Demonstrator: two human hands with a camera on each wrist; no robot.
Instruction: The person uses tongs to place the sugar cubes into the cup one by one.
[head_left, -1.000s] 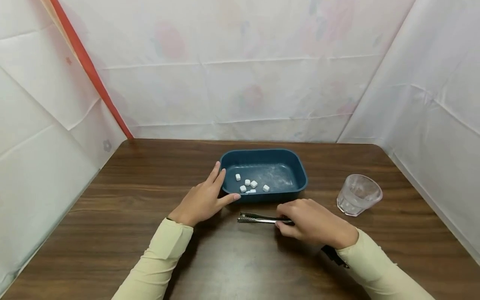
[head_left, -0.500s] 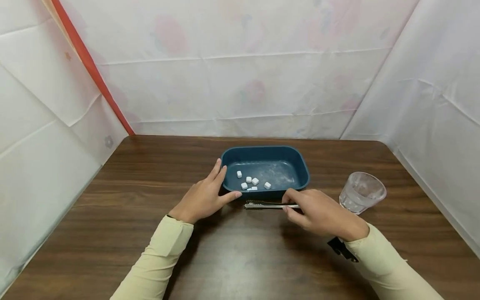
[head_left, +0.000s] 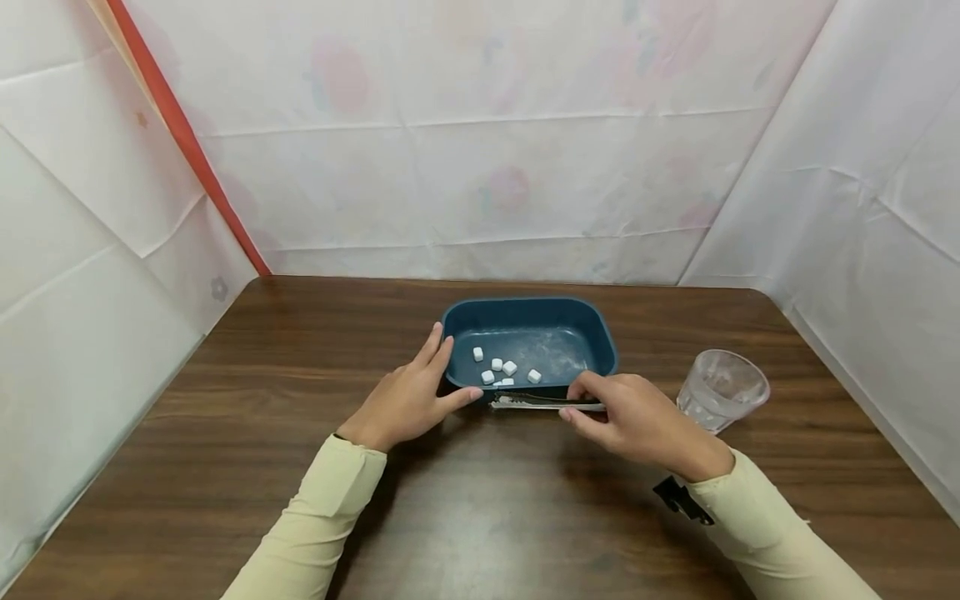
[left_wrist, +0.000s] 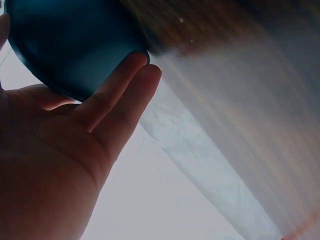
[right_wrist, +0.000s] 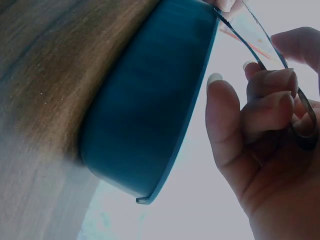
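Note:
A dark blue rectangular tub [head_left: 525,313] stands on the table with several small white cubes [head_left: 510,367] in its front left part. My left hand [head_left: 401,406] rests against the tub's left end, fingers straight along the wall and thumb at the front rim. In the left wrist view, those fingers [left_wrist: 122,102] touch the tub's outside. My right hand [head_left: 645,421] holds metal tongs [head_left: 534,406] between thumb and curled fingers, just before the tub's front wall. The tips of the tongs point left, near my left thumb. The right wrist view shows the tongs' two arms [right_wrist: 244,41] spread apart.
A clear drinking glass [head_left: 723,388] stands right of the tub, beyond my right hand. The brown wooden table [head_left: 300,358] is bordered by white patterned sheets [head_left: 450,192] at the back and both sides. A red strip [head_left: 180,133] runs down the back left corner.
My right hand has moved the tongs forward and slightly right, up to the tub's front wall. The left hand, tub, cubes and glass have stayed in place.

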